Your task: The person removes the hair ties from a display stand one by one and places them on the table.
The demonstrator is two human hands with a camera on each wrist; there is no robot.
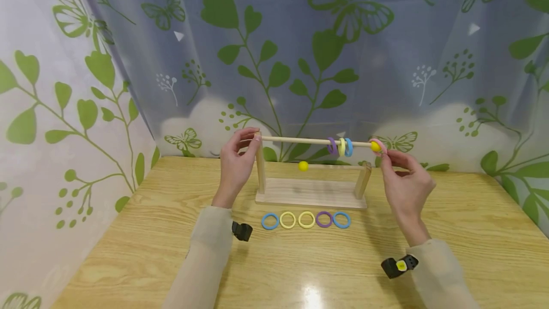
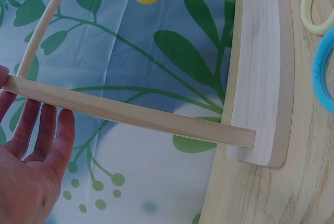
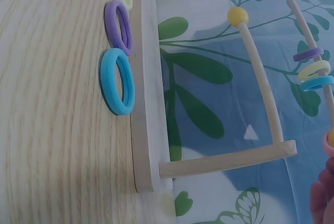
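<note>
A wooden rack with two posts and two rods stands on the table. My left hand [image 1: 240, 159] grips the top of its left post [image 1: 260, 166], thumb in front and fingers behind. From that post runs the long upper rod [image 1: 296, 140], ending in a yellow ball [image 1: 375, 146]. Purple [image 1: 332, 146], pale yellow [image 1: 341, 147] and blue [image 1: 349, 147] hair ties hang on this rod. At the ball end, my right hand [image 1: 406, 182] pinches a pink hair tie [image 1: 383, 145], which overlaps the ball. The shorter lower rod [image 1: 334, 167] extends from the right post [image 1: 363, 180] and carries no ties.
In front of the rack's base [image 1: 310, 198], several hair ties lie in a row, from a blue one [image 1: 263, 221] at left past a purple one [image 1: 318, 223] to another blue one [image 1: 349, 221]. A leaf-patterned curtain [image 1: 274, 51] hangs behind the wooden table [image 1: 321, 261].
</note>
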